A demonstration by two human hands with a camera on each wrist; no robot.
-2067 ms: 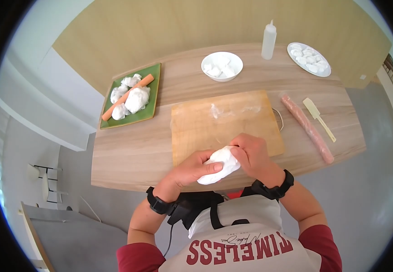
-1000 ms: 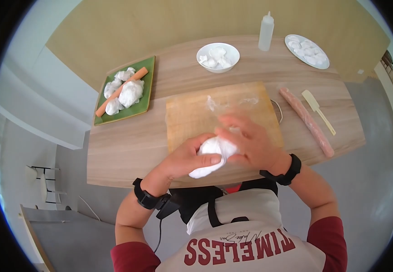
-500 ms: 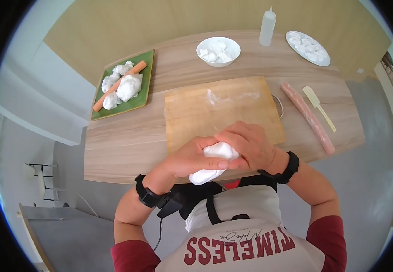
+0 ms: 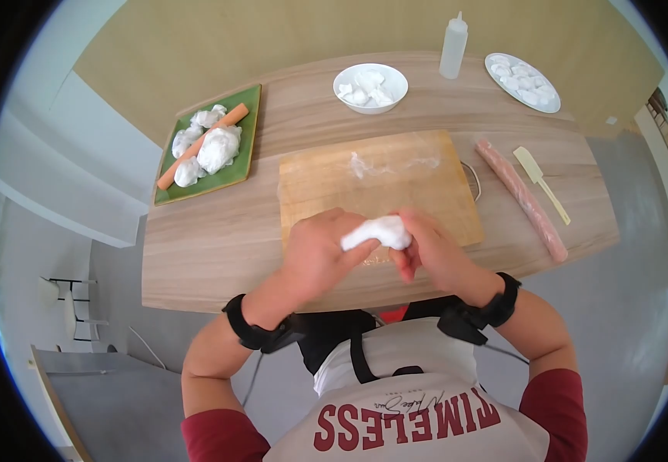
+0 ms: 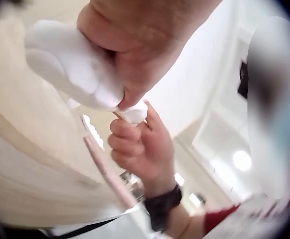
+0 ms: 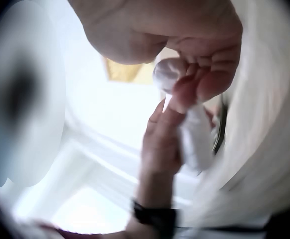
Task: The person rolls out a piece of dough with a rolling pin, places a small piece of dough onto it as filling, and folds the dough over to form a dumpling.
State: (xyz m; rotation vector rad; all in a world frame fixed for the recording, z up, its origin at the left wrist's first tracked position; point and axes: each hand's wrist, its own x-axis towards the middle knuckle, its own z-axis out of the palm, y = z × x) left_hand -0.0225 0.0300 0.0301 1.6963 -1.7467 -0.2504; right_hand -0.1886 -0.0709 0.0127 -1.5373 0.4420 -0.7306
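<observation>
A smooth lump of soft white dough (image 4: 380, 231) is held between both hands over the near edge of the wooden board. My left hand (image 4: 320, 246) grips its bulk, thumb along the near side. In the left wrist view the long main lump (image 5: 68, 64) sticks out past that hand. At the other end, my right hand (image 4: 435, 250) holds a small rounded end between thumb and curled fingers. That rounded end (image 6: 169, 74) bulges beside the fingers in the right wrist view. The fingers hide the part where the two hands meet.
The cutting board (image 4: 334, 185) bears whitish smears. At left stands a green tray (image 4: 251, 146) with plastic-wrapped white lumps and an orange rod (image 4: 211, 142). Behind are a white bowl (image 4: 371, 110), a squeeze bottle (image 4: 452, 52) and an oval plate (image 4: 553, 104). A pink wrapped roll (image 4: 520, 200) lies near a spatula (image 4: 538, 181).
The right hand lifts off and returns to the dough, then both hands move forward over the board. Both wrists have turned, and the dough shows as a narrower strip between the hands.
</observation>
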